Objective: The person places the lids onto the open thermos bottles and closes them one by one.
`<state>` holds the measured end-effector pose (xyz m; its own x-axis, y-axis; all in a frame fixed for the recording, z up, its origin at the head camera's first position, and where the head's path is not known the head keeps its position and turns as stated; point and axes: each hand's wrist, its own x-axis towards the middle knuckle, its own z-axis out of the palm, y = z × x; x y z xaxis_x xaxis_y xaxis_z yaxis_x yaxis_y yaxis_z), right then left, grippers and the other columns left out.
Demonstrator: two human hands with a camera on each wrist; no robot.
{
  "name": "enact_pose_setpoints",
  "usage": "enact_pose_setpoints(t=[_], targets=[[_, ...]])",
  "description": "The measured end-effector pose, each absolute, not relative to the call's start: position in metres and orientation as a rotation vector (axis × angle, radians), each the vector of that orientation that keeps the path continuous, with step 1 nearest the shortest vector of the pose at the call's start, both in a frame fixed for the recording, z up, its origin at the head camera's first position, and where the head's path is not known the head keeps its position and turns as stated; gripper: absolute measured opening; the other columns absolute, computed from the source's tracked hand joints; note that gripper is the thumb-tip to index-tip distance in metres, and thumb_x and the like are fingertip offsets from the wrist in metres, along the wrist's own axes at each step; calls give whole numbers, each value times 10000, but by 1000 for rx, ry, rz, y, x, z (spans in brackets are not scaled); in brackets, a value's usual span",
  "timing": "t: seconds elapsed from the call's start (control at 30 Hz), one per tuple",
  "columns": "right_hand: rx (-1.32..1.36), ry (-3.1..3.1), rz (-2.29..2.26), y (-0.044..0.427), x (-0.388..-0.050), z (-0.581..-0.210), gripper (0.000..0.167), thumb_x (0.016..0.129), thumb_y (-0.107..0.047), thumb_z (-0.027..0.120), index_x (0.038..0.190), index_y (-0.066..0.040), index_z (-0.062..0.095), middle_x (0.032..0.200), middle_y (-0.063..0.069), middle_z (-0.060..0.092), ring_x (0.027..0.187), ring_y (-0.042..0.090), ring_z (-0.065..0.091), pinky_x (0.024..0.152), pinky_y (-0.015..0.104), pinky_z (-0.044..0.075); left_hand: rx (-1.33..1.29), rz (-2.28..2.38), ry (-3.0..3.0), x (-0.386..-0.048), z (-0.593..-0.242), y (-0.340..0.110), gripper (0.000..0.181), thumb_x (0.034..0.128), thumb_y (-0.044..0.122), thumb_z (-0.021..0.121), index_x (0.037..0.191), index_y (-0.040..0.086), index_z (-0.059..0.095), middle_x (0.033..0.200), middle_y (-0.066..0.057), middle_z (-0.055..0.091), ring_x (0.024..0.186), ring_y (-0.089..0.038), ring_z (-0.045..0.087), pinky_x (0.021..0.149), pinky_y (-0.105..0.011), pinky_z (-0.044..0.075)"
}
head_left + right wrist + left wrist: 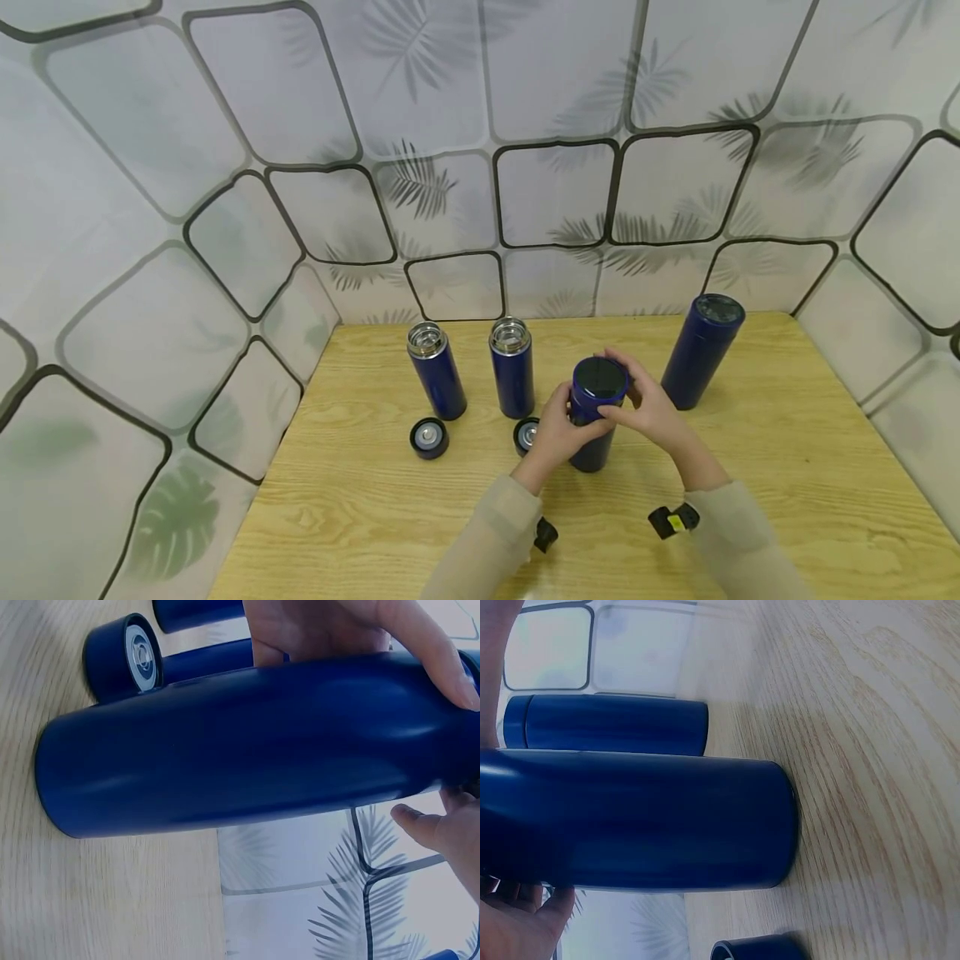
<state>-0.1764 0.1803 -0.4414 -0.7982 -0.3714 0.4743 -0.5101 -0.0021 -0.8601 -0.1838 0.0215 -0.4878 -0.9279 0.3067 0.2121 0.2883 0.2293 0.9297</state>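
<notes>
A dark blue bottle with a black-topped lid stands upright on the table between both hands. My left hand grips its upper body from the left, the thumb across the front. On the other side my right hand curls round the lid. In the left wrist view the bottle crosses the picture with its base on the wood, and the left hand shows only in part. The right wrist view has the bottle with fingers of the left hand round its upper part.
Two open blue bottles stand to the left, with an upturned lid in front of one and another lid in front of the other. A lidded bottle stands at the right. Patterned fabric hangs behind the wooden table.
</notes>
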Motion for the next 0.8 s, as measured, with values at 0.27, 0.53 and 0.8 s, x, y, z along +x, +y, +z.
enact_pose_setpoints(t=[0.27, 0.53, 0.8], targets=[[563, -2327, 1826, 174, -173, -441, 721, 739, 10, 689, 1336, 22, 284, 1314, 225, 315, 1177, 365, 317, 947, 534, 239, 615, 1865, 2456, -183, -487, 22, 564, 763, 265, 701, 1240, 125, 435, 1137, 20, 502, 995, -85, 487, 811, -277, 419], [533, -2320, 1729, 169, -170, -440, 793, 719, 10, 706, 1353, 48, 232, 1314, 242, 293, 1191, 326, 297, 970, 443, 249, 642, 1874, 2473, -185, -488, 22, 561, 753, 213, 712, 1231, 95, 444, 1131, -21, 514, 990, -116, 496, 805, -288, 423], [985, -2178, 1888, 184, -179, -440, 719, 765, 155, 566, 1354, 105, 158, 1348, 237, 242, 1159, 29, 376, 902, 138, 313, 589, 1859, 2453, -184, -487, 22, 580, 757, 324, 696, 1244, 151, 433, 1137, 55, 497, 1001, -72, 478, 828, -298, 407]])
